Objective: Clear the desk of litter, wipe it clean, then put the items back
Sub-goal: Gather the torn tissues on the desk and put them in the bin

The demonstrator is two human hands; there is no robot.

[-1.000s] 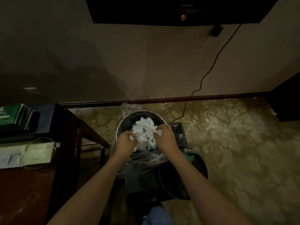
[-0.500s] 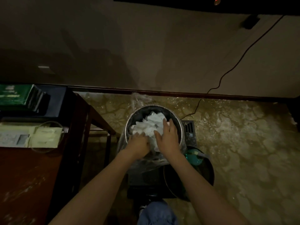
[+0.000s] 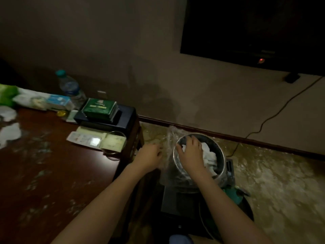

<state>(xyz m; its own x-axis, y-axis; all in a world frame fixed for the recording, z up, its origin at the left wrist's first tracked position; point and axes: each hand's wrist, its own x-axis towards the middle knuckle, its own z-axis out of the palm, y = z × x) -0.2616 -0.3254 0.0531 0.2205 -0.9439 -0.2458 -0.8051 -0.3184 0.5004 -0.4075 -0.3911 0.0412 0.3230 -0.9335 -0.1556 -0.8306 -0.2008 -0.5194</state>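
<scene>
Head view shows the right hand [image 3: 191, 152] spread flat on the white crumpled paper [image 3: 209, 155] inside the metal bin [image 3: 220, 175], fingers straight, pressing rather than clutching. The left hand [image 3: 149, 157] hangs between the surface [image 3: 52, 173] and the bin's plastic liner [image 3: 167, 138]; it is blurred, with fingers loosely curled and seemingly nothing in its grip. More white scraps [image 3: 8, 124] lie at the surface's far left, near a bottle [image 3: 69, 87] and a green box [image 3: 99, 107]. The paper sits high in the bin, so it may spring back and spill onto the floor. The loose liner could also slip down.
</scene>
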